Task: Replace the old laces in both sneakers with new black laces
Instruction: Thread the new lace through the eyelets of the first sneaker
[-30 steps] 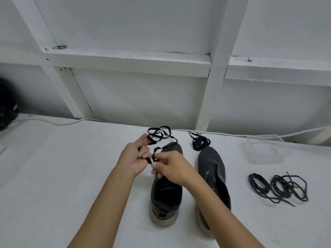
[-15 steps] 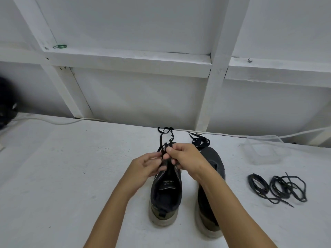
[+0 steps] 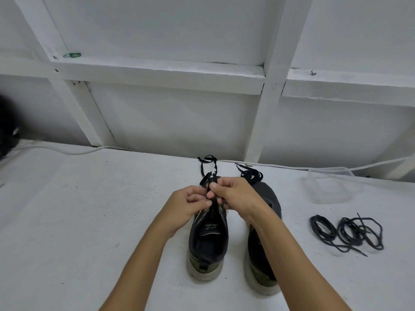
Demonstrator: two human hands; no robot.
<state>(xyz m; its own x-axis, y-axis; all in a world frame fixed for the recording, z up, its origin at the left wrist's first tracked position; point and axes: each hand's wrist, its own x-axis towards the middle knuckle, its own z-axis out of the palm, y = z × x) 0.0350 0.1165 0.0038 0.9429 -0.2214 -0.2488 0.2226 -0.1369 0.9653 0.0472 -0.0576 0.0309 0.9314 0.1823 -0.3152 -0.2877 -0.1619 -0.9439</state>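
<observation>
Two dark sneakers with pale soles stand side by side on the white table, toes pointing away: the left sneaker [image 3: 207, 243] and the right sneaker [image 3: 266, 198]. Both of my hands meet over the left sneaker's tongue. My left hand [image 3: 187, 205] and my right hand [image 3: 233, 195] each pinch a flat black lace [image 3: 207, 170] that trails past the toe toward the wall. My right forearm covers much of the right sneaker. Another bundle of flat black lace [image 3: 250, 175] lies beyond the right sneaker's toe.
A loose pile of thin black laces [image 3: 347, 232] lies on the table at the right. A clear plastic container [image 3: 332, 185] sits behind it. A white cable [image 3: 67, 151] runs along the wall's foot. A dark object [image 3: 6, 129] is at the far left edge.
Both hands moved right and away from me, from beside the left sneaker to above its tongue. The lace, spread in loops a second ago, now runs straighter past the toe.
</observation>
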